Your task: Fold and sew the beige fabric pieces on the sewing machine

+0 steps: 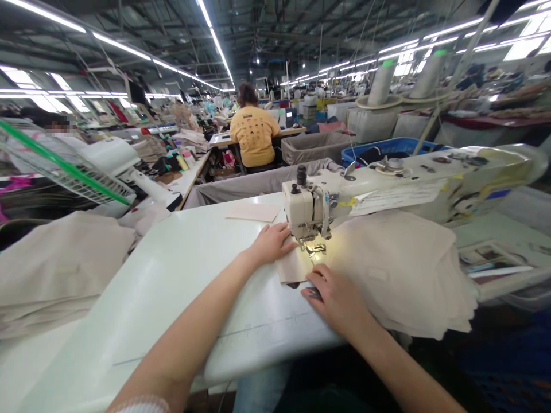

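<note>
A beige fabric piece [293, 268] lies on the white sewing table under the presser foot [316, 249] of a sewing machine [307, 209]. My left hand [272, 243] rests flat on its upper left part, fingers stretched toward the needle area. Close to the near right corner of the piece is my right hand [338, 298], its fingertips at the fabric edge. Tucked between its thumb and fingers is a small dark grey tool [314, 293], which looks like thread snips, mostly hidden. Beyond my left hand lies another flat beige piece [252, 212].
Stacked beige fabric [400, 264] lies right of the needle, under the machine arm. More beige fabric [60, 269] is piled at the left. A white fan [112, 160] stands at the back left. A person in a yellow shirt [253, 135] sits ahead, beyond a grey cloth-lined bin [241, 186].
</note>
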The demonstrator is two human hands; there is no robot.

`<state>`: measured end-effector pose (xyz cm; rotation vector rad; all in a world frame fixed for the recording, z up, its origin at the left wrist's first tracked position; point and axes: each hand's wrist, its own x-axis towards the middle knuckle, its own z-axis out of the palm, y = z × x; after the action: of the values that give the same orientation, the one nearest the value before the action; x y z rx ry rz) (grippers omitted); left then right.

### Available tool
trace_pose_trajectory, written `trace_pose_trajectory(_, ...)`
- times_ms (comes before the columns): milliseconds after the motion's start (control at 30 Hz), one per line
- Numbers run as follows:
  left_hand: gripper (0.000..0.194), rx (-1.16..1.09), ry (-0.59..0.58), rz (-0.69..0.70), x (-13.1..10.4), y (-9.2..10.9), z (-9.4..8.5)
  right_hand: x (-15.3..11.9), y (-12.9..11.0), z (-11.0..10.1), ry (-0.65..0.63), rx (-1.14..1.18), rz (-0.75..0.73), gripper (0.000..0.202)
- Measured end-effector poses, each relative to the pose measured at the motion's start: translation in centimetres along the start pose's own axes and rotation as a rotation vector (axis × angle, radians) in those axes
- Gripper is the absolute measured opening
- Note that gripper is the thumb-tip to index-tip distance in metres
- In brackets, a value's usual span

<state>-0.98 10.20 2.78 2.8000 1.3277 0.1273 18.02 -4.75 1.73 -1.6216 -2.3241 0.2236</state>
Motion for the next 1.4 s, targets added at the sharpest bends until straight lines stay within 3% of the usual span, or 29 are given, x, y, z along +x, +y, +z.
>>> trace_pose_trajectory(300, 0.035, -0.061, 0.002, 0.007, 0.5, -0.3, -0.1, 0.2, 0.0, -0.2, -0.010, 0.015, 0.022, 0.013)
trace_pose_trajectory(800, 0.030, -0.015, 0.047, -0.058, 0.4, 0.9, 0.0, 0.6, -0.2, -0.6, -0.030, -0.017, 0.038, 0.008)
trace_pose_trajectory(1100, 0.027, 0.025, 0.038, -0.086, 1.0, 0.4, 0.2, 1.5, 0.1, -0.4, -0.072, -0.027, 0.044, 0.011)
trace_pose_trajectory(1267, 0.022, 0.110, 0.108, -0.072, -1.1, 2.7, 0.1, 1.3, 0.1, -0.5, -0.086, -0.016, 0.036, 0.013)
trace_pose_trajectory(1400, 0.021, -0.025, 0.094, 0.167, -4.8, 5.4, 0.3, 0.9, 0.2, -0.6, -0.111, -0.019, 0.048, 0.016)
